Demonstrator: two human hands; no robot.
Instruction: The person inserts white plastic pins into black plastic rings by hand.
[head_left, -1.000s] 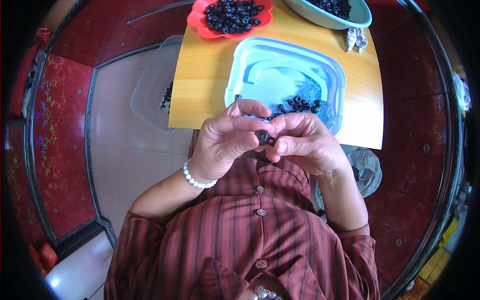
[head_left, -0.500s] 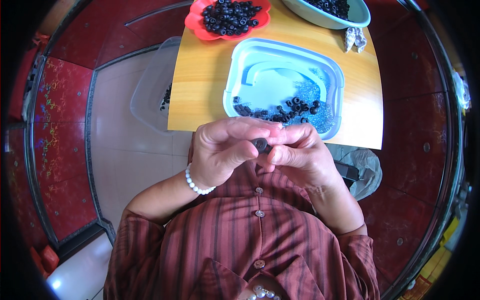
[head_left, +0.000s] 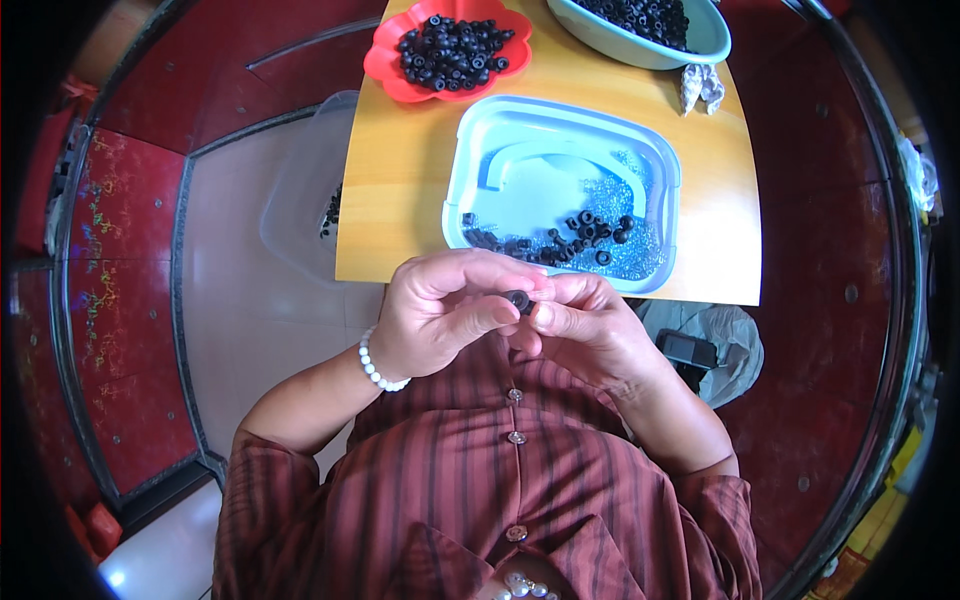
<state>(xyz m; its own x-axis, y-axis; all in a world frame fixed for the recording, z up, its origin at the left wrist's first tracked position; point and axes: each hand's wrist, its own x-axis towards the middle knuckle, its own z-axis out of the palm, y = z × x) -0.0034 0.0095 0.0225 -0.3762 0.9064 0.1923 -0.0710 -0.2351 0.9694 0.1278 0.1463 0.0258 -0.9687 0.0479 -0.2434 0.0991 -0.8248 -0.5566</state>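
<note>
A small round black plastic part (head_left: 518,300) with a hollow end is pinched between both hands, in front of the table's near edge. My left hand (head_left: 440,303) grips it with thumb and fingers from the left. My right hand (head_left: 588,322) closes on it from the right, its fingertips meeting those of the left. Just beyond the hands lies a light blue tray (head_left: 460,165). Loose black parts (head_left: 590,232) and many tiny clear bits (head_left: 640,258) are spread over its near and right portion.
At the table's far left sits a red flower-shaped bowl (head_left: 378,62) of black parts; a pale green basin (head_left: 640,52) holds more at the far right. Crumpled white tissue (head_left: 702,88) lies beside the basin. A clear plastic tub (head_left: 285,215) stands on the floor at left.
The table and its contents appear slightly lower in view. Both hands have shifted a little, with the black part still pinched between them and its hollow end still showing.
</note>
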